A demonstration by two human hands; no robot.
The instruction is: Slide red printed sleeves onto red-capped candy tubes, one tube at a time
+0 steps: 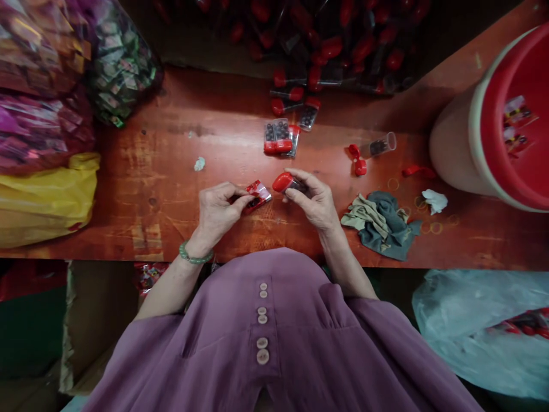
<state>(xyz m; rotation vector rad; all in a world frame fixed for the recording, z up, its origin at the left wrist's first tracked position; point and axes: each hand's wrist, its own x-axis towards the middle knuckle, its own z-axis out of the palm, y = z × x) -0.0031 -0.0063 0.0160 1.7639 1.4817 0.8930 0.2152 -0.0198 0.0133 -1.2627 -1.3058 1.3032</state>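
A purple buttoned shirt (274,337) is filling the view nearest the camera, above it the worn red table (128,189). A red tub (510,120) is standing at the right edge, with a crumpled grey cloth (381,220) lying just in front of it. The left hand (218,209) is pinching a small red foil packet (257,196) just above the table's middle; it looks light, thin and crinkly, best gripped by its edges. The right hand (315,200) is closing its fingertips around a red-capped clear vial (288,182), which seems light, stiff and slippery, best held by its body.
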